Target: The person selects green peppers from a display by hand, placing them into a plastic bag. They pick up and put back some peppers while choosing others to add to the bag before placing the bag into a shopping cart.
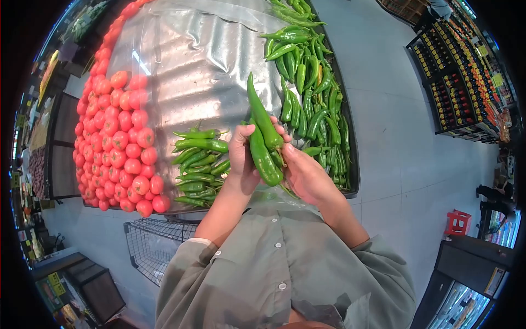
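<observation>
Several long green peppers (264, 159) are cupped between my two hands, above the near edge of the display. My left hand (241, 151) wraps their left side, thumb up against them. On the other side, my right hand (307, 170) presses its fingers round the peppers near a stem. One large pepper (262, 112) points up and away from me. Left of my hands lies a small stack of green peppers (200, 164) on the silvery display surface (213, 71). A long heap of green peppers (318, 98) runs down the display's right side.
Red tomatoes (123, 142) are piled along the display's left side, beside a clear plastic divider (148, 60). A wire cart (156, 247) stands at the near left. Bottle shelves (449, 82) and a red basket (458, 222) are off to the right.
</observation>
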`<state>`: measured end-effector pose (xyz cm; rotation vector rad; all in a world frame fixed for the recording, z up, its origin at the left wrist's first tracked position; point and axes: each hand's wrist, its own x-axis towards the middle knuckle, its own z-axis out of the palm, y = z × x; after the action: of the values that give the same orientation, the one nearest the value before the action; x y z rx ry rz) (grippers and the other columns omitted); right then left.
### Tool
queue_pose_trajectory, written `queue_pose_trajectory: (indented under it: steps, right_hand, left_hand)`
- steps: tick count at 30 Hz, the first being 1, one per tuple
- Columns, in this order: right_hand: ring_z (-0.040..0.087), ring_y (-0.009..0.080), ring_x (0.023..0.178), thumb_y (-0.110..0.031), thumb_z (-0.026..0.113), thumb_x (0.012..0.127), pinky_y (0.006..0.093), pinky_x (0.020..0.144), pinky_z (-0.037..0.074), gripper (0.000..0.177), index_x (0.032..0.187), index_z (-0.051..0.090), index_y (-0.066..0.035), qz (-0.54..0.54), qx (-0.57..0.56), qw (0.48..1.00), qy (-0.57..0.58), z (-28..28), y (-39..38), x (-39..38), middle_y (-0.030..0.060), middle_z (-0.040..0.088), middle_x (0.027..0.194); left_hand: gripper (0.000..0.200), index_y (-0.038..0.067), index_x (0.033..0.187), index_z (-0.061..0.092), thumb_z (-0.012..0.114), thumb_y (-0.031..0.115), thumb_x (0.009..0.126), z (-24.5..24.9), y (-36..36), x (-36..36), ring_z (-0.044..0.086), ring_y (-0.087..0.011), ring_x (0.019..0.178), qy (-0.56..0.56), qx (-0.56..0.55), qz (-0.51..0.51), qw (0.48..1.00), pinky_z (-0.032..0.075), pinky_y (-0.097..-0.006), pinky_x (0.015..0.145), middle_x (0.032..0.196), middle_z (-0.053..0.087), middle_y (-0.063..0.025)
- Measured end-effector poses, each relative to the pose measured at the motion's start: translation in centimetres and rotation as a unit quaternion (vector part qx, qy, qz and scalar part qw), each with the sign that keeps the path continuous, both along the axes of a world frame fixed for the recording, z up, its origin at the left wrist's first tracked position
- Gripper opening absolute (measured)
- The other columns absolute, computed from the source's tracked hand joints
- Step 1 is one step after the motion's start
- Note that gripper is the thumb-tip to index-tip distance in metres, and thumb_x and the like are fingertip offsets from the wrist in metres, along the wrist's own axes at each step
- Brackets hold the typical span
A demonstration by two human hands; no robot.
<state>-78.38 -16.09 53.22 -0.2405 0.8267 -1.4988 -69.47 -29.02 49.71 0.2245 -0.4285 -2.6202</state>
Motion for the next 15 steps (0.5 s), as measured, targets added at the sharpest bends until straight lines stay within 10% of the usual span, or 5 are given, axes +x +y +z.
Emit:
queue_pose_trajectory:
  steps: [10, 15]
  right_hand:
    - [0.060, 0.0063, 0.095, -0.025, 0.059, 0.104, 0.0217, 0.074, 0.052, 0.039, 0.137, 0.055, -0.005, -0.055, -0.010, 0.975, 0.215, -1.4, -0.3, 1.0, -0.0012, 0.061, 0.117]
    - [0.062, 0.0123, 0.106, -0.009, 0.071, 0.095, 0.0294, 0.092, 0.051, 0.033, 0.124, 0.060, 0.001, -0.101, -0.052, 0.945, 0.306, -0.7, -0.7, 1.6, 0.0082, 0.065, 0.115]
  left_hand:
    - [0.037, 0.008, 0.109, 0.062, 0.073, 0.037, 0.087, -3.2, -0.4, 0.0, 0.057, -0.0322, 0.115, 0.099, -0.073, -0.011, 0.992, 0.043, -0.0476, 0.108, 0.092, 0.066, -0.0098]
    - [0.041, 0.007, 0.101, 0.064, 0.078, 0.041, 0.083, -0.7, 1.0, 0.2, 0.058, -0.0325, 0.113, 0.027, -0.027, 0.044, 0.998, 0.043, -0.0494, 0.109, 0.100, 0.065, -0.0107]
